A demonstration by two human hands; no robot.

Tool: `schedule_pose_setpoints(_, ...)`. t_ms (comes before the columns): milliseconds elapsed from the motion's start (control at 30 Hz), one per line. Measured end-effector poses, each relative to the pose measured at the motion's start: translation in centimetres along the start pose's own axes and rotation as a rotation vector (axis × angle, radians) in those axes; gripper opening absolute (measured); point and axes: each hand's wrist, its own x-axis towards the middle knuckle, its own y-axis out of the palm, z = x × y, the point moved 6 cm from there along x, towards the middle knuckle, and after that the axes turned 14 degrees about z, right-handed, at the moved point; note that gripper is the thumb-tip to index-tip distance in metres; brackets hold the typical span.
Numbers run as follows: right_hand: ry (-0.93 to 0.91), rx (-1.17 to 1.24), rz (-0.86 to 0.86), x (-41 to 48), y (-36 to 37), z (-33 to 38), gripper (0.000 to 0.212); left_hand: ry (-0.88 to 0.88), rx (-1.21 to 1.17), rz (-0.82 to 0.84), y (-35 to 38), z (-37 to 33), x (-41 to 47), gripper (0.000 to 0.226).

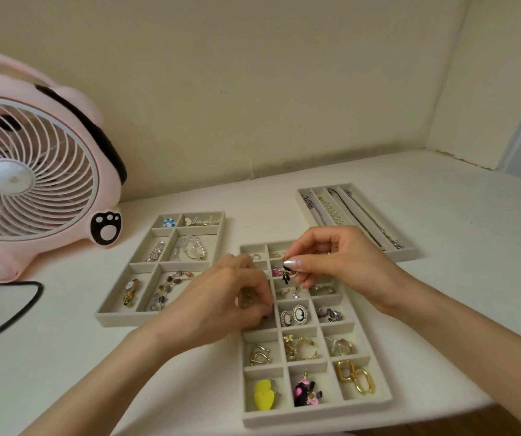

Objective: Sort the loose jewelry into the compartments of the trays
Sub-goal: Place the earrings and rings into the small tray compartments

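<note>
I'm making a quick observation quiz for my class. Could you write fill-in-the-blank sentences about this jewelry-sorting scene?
1. The nearest left compartment of the front tray holds a ____ heart-shaped piece.
2. The dark earring is pinched by the ____ hand.
3. The fan at the far left is ____.
Missing words: yellow, right, pink.

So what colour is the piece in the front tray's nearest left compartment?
Bright yellow, the piece; head view.

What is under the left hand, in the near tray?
The left hand covers left-column compartments of the near tray. A small gold piece shows between its fingers; the rest is hidden.
</note>
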Motion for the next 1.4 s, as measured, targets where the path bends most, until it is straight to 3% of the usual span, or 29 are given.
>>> schedule_pose_setpoints(100, -0.005, -0.002, -0.001, -0.1, 0.0, 0.0, 0.007, -0.041, -0.305, -0.099, -1.3, 0.7, -0.5, 0.005)
schedule_pose_setpoints(233, -0.005, -0.002, 0.004, -0.2, 0.1, 0.1, 0.008, -0.084, -0.729, -0.071, -1.3, 1.4, -0.9, 0.012)
schedule_pose_setpoints(400, -0.008, 0.006, 0.047, -0.4, 0.9, 0.3, 0.008, -0.126, -1.045, 0.02, -0.3, 1.7, -0.9, 0.014)
schedule_pose_setpoints(533, -0.042, 0.005, 0.063, -0.5, 1.5, 0.8, 0.007, -0.167, -1.133, 0.012, 0.0, 2.0, -0.8, 0.008)
schedule_pose_setpoints(867, -0.035, -0.215, -0.095, 0.4, 2.2, 0.8, 0.01, -0.202, -1.107, -0.098, -0.2, 2.3, -0.7, 0.007)
schedule_pose_setpoints(1067, -0.017, -0.304, -0.103, 0.6, 2.6, 0.5, 0.011, -0.179, -0.766, -0.311, -1.9, 1.2, -1.6, 0.006)
schedule_pose_setpoints(1267, -0.002, -0.372, -0.079, 0.9, 2.4, 0.5, 0.013, -0.154, -0.455, -0.216, -2.1, 0.1, -1.8, 0.007)
schedule_pose_setpoints(1400, -0.017, -0.388, -0.037, 0.7, 2.8, 0.5, 0.011, -0.161, -0.314, -0.247, -2.4, -0.5, -1.9, 0.015)
